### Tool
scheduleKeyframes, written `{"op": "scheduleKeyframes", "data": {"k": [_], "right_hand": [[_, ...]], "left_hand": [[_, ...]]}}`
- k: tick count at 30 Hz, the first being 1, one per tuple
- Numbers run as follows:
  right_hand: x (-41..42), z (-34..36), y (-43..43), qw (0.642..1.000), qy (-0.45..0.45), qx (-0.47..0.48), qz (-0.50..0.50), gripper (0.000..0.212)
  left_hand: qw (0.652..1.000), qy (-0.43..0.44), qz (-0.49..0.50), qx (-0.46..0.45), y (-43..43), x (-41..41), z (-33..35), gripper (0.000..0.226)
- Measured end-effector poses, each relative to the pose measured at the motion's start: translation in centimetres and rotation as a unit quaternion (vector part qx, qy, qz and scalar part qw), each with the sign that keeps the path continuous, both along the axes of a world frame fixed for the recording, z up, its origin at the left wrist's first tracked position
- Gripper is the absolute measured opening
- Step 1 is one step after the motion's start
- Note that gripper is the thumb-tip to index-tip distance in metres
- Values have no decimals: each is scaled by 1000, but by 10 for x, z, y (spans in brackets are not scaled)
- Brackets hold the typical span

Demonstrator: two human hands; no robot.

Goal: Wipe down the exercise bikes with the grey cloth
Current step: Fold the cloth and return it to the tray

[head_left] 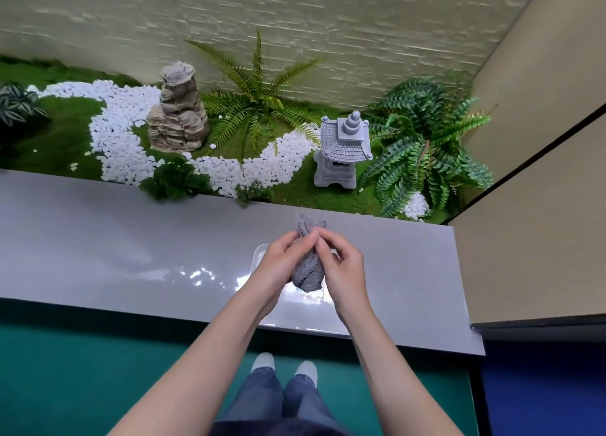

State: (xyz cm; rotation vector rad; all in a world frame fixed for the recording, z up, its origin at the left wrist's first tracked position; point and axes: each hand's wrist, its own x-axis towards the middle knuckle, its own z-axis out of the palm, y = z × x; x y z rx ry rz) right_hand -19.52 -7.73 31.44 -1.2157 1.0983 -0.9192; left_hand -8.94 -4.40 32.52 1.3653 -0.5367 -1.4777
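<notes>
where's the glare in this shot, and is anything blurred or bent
Head view: white glare patches on the glossy grey ledge and the clear plastic tray; the pale textured wall up top is streaked with blur; the ledge's edges slant, likely from the wide lens; the twisted grey cloth, gripped by the left hand and right hand, looks sharp.

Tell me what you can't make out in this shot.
Head view, exercise bikes: none shown, beyond the frame edges.
Head view, grey cloth: twisted, partly covered by the left hand and right hand.
Head view, clear tray: mostly under both hands and glare; contents unreadable.
</notes>
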Motion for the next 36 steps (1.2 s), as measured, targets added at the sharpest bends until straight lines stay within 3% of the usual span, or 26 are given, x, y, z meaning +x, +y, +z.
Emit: {"op": "scheduleKeyframes", "data": {"k": [4, 13, 17, 22, 24, 27, 29, 33, 36], "right_hand": [[-2, -2, -5, 999, -20, 35, -11, 27], [-14, -3, -12, 996, -15, 44, -74, 21], [-21, -8, -14, 988, -39, 68, -135, 18], [-21, -19, -11, 969, -114, 159, -150, 21], [-20, -23, -11, 961, -139, 192, -144, 22], [-21, -28, -9, 945, -147, 266, -121, 21], [-24, -32, -8, 938, -133, 313, -68, 35], [-30, -38, -5, 906, -165, 390, 9, 52], [-31, -43, -7, 881, -211, 422, 39, 49]], "left_hand": [[999, 45, -15, -1, 0, 3, -7, 38], [999, 42, -10, 15, -4, 10, -14, 32], [987, 151, 60, -18, -3, 11, -14, 30], [968, 241, 63, -15, 1, 11, -19, 33], [974, 216, 60, -10, 2, 9, -20, 36], [993, 107, 45, -8, 3, 5, -24, 36], [997, 68, 45, -3, 4, 4, -26, 30], [998, 52, 40, -5, 8, 8, -30, 25], [997, 74, 21, -12, 12, 12, -32, 28]]}}
